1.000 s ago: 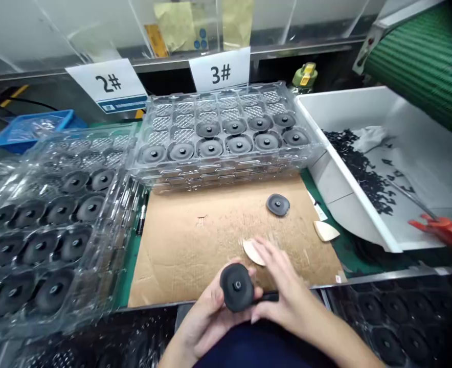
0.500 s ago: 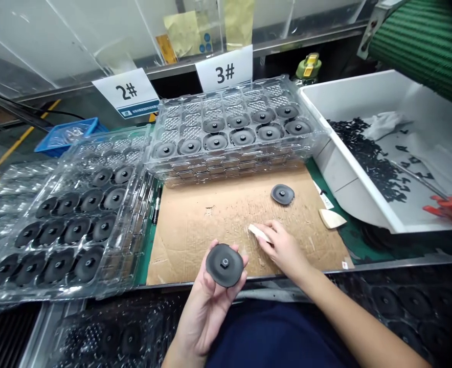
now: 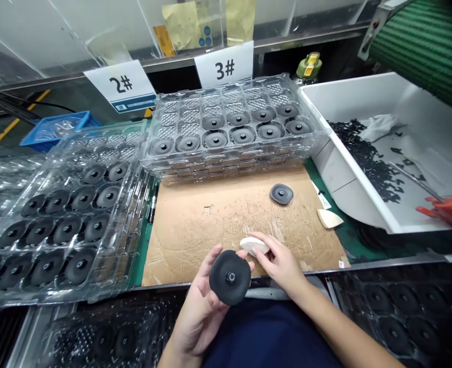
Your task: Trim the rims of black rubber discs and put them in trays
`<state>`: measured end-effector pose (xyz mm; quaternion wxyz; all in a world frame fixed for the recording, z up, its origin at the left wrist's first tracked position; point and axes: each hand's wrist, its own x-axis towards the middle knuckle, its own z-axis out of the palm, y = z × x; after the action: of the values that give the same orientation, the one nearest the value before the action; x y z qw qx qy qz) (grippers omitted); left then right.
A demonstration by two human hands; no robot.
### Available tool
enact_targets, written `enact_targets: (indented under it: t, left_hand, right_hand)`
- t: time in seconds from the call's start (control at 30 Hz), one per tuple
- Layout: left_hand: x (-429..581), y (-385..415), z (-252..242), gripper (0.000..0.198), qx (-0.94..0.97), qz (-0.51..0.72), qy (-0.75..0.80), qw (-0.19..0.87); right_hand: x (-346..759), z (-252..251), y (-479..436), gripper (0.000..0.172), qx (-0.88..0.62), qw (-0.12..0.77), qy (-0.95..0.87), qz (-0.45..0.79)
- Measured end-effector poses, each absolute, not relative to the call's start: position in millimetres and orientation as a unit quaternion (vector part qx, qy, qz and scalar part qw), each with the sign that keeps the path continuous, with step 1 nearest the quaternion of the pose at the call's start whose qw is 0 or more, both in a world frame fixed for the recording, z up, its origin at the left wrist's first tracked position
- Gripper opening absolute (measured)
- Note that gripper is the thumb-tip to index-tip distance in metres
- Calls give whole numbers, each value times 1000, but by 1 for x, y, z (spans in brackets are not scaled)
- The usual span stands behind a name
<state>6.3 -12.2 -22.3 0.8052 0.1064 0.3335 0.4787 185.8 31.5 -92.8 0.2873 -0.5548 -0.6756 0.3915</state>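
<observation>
My left hand [image 3: 206,301] grips a black disc-like part [image 3: 229,286] by its rim, its small central stud facing up toward me. Close beside it, my right hand [image 3: 281,263] is closed on a flat white pad [image 3: 254,245]; the pad's kind is unclear. The pad's near edge comes close to the disc, and I cannot tell whether they touch. Another black disc [image 3: 281,194] lies on the cardboard sheet [image 3: 187,220], beyond my right hand. A pale, rounded triangular piece [image 3: 330,219] rests at the cardboard's right edge.
Clear plastic trays [image 3: 226,148] hold black discs at the back, under a "3#" sign. More trays [image 3: 111,245] stand left. At right is a white bin [image 3: 364,189] with small black pieces and a red-handled tool [image 3: 444,209]. A blue basket [image 3: 59,130] sits back left.
My left hand has brought the disc slightly nearer and to the right, tilting it. My right hand has turned the white pad so its flat face shows, close to the disc.
</observation>
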Motion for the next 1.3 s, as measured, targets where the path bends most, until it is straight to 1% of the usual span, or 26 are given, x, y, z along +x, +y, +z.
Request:
enact_targets:
  t: [0.07, 0.2, 0.27, 0.3, 0.33, 0.4, 0.43, 0.47, 0.53, 0.6, 0.73, 0.8, 0.87, 0.93, 1.0, 1.1, 1.17, 1.3]
  left_hand:
    - [7, -12, -22, 63, 97, 483, 333, 804]
    - [10, -9, -24, 57, 55, 466, 343, 814]
    - [13, -6, -26, 55, 50, 448, 353, 820]
    - [15, -5, -27, 55, 48, 439, 360, 822]
    - [16, -4, -27, 55, 44, 431, 370, 822]
    - [19, -2, -29, 55, 34, 411, 401, 818]
    - [21, -1, -30, 55, 29, 400, 421, 814]
    - [22, -1, -31, 56, 26, 391, 441, 808]
    - [24, 1, -34, 60, 29, 379, 478, 792]
    - [28, 2, -38, 64, 36, 371, 501, 781]
    - [38, 7, -50, 68, 88, 347, 504, 786]
    - [42, 11, -55, 71, 132, 326, 496, 794]
    - [43, 19, -57, 70, 192, 305, 510, 781]
    - [40, 30, -56, 59, 258, 303, 558, 728]
    - [34, 44, -54, 48, 314, 326, 618, 642]
    - [22, 60, -50, 41, 382, 355, 689, 503]
    - [15, 66, -51, 38, 424, 346, 717, 432]
    - [2, 64, -67, 32, 488, 278, 763, 319]
  right_hand:
    - [183, -91, 36, 34, -555, 287, -674, 393]
    - [184, -78, 38, 35, -575, 292, -661, 383]
    - [187, -63, 35, 35, -551, 308, -659, 409]
    - [189, -54, 33, 39, -524, 314, -664, 432]
    - [191, -45, 30, 48, -490, 312, -675, 454]
    - [192, -30, 25, 77, -428, 283, -712, 479]
    - [190, -25, 23, 87, -412, 264, -733, 473]
    - [189, -22, 21, 89, -407, 250, -749, 460]
    - [185, -20, 20, 81, -418, 250, -758, 434]
    - [184, -23, 20, 73, -440, 269, -741, 430]
    - [200, -26, 14, 73, -463, 291, -711, 442]
    - [218, -29, 4, 71, -500, 309, -692, 419]
    - [243, -37, -7, 67, -585, 328, -646, 364]
    - [273, -49, -17, 61, -694, 339, -574, 272]
    - [305, -64, -21, 58, -780, 339, -502, 155]
    - [349, -88, -16, 63, -841, 321, -436, 16]
    - [370, -101, -9, 67, -849, 314, -426, -10]
    - [383, -117, 2, 73, -838, 324, -439, 5]
